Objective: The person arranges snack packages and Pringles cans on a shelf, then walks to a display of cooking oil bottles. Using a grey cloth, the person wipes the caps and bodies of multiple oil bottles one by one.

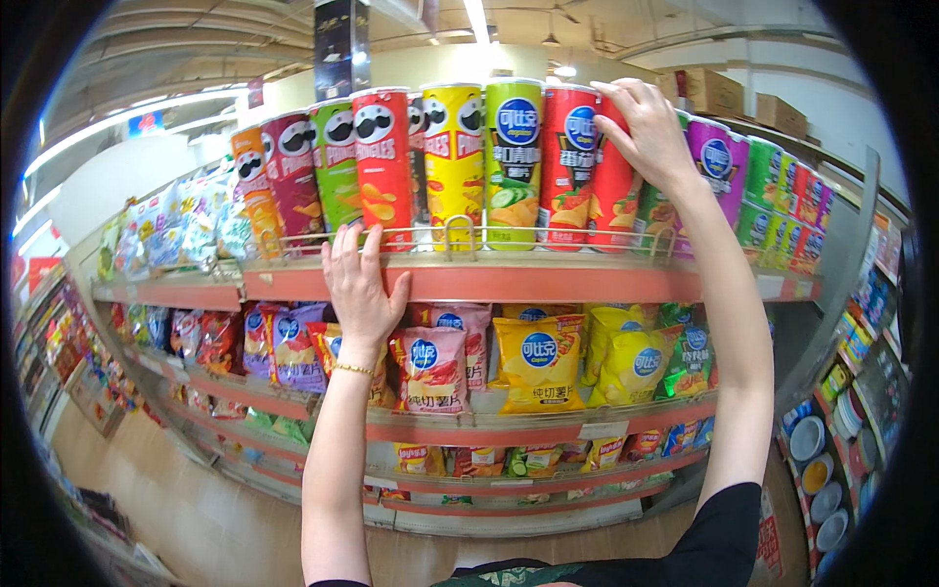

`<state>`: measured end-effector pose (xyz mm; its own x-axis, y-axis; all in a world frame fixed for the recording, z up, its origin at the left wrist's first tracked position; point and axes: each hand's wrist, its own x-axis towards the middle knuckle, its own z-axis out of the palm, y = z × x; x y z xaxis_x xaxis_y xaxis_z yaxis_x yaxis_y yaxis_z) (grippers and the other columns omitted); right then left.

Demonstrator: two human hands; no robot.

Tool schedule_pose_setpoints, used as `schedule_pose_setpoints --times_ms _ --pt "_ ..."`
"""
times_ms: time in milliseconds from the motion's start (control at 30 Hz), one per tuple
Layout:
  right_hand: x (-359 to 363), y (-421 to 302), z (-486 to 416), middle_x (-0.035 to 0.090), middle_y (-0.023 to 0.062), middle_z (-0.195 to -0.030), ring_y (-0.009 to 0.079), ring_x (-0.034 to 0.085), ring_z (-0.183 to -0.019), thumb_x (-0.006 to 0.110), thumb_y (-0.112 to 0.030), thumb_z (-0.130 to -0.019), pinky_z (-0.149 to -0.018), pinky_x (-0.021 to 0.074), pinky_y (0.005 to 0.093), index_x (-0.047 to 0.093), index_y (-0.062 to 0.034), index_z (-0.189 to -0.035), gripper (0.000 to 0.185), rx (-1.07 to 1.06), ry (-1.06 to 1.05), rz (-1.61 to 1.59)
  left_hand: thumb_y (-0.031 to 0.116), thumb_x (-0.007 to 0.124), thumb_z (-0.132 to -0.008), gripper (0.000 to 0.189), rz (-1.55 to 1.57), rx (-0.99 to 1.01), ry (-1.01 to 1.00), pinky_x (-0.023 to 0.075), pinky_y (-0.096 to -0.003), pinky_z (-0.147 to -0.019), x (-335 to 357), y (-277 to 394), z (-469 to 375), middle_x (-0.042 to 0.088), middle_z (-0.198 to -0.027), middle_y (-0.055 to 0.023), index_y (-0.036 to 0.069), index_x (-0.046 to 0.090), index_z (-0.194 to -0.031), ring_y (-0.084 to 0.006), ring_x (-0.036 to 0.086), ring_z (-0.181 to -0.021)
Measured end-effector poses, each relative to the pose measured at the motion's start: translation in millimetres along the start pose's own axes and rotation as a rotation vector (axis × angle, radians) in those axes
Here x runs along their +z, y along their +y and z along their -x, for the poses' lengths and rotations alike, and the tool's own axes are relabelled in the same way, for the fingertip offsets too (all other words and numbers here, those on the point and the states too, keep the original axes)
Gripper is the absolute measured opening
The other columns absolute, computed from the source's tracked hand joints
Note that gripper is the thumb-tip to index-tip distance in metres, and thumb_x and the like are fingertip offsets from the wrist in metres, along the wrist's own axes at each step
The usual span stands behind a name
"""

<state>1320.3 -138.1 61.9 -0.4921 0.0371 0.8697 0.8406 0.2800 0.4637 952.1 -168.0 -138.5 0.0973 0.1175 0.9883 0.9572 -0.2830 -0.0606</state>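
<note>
My right hand (pixel 645 132) is at the top of a red potato chip can (pixel 613 198), fingers over its rim and thumb on the near side. Left of it stands another red Copico can (pixel 566 161), close to my thumb. My left hand (pixel 363 290) lies with spread fingers against the red front edge (pixel 513 282) of the upper shelf, its fingertips at the wire rail (pixel 461 227). Just above those fingertips is a red Pringles can (pixel 383 172). A yellow Pringles can (pixel 452 176) and a green Copico can (pixel 513 161) stand upright between my hands.
Bagged chips, including a yellow bag (pixel 539 359) and a pink bag (pixel 431 367), fill the shelf below. Purple cans (pixel 715 165) and stacked small cans (pixel 777 198) stand at right. A grey shelf upright (pixel 843 286) bounds that side. Cardboard boxes (pixel 708 92) sit behind.
</note>
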Motion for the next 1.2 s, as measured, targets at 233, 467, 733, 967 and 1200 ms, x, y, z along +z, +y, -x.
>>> schedule_pose_setpoints --times_ms 233,467,733,967,1200 --pt "4.5 -18.4 21.2 0.047 0.0133 -0.138 0.0315 0.040 -0.131 0.062 -0.030 -0.090 -0.108 0.0338 0.0447 0.054 -0.0128 -0.130 0.045 0.079 0.178 0.034 0.046 0.057 -0.085 0.066 -0.025 -0.018 -0.033 0.0178 -0.0530 -0.113 0.9 -0.8 1.8 0.041 -0.136 -0.0170 0.009 0.043 -0.138 -0.0367 0.034 -0.134" --pt "1.1 -59.8 37.2 0.046 0.0110 -0.138 0.0310 0.039 -0.131 0.068 -0.018 -0.083 -0.109 0.0316 0.0452 0.056 -0.0132 -0.125 0.043 -0.022 0.227 -0.028 0.048 0.058 -0.084 0.067 0.007 0.003 0.003 0.0208 -0.0548 -0.111 1.6 -2.5 1.4 0.042 -0.134 -0.0188 0.008 0.043 -0.137 -0.0386 0.035 -0.131" --pt "-0.5 -145.7 -4.3 0.059 0.0082 -0.115 0.0279 0.053 -0.112 0.071 -0.013 -0.074 -0.096 0.0409 0.0427 0.062 -0.0105 -0.104 0.031 -0.183 0.223 -0.148 0.041 0.065 -0.083 0.072 0.224 0.058 -0.135 0.0166 -0.0534 -0.114 -13.2 -19.6 6.5 0.035 -0.145 -0.0204 0.012 0.040 -0.144 -0.0390 0.028 -0.138" --pt "48.7 -257.2 -23.7 0.061 0.0024 -0.085 0.0208 0.061 -0.082 0.073 -0.014 -0.068 -0.073 0.0493 0.0360 0.061 -0.0115 -0.087 0.023 -0.340 0.104 -0.217 0.027 0.067 -0.082 0.060 0.220 0.225 -0.001 0.0187 -0.0525 -0.115 -43.1 -123.1 -6.5 0.041 -0.144 -0.0141 0.014 0.049 -0.137 -0.0346 0.031 -0.138" --pt "75.4 -312.3 -21.2 0.060 0.0029 -0.085 0.0206 0.060 -0.080 0.071 -0.020 -0.072 -0.071 0.0493 0.0348 0.060 -0.0095 -0.089 0.023 -0.178 0.146 -0.246 0.019 0.068 -0.078 0.052 0.338 0.247 -0.092 0.0300 -0.0511 -0.108 -44.1 -159.3 -14.4 0.050 -0.127 -0.0155 0.007 0.054 -0.127 -0.0355 0.043 -0.124"
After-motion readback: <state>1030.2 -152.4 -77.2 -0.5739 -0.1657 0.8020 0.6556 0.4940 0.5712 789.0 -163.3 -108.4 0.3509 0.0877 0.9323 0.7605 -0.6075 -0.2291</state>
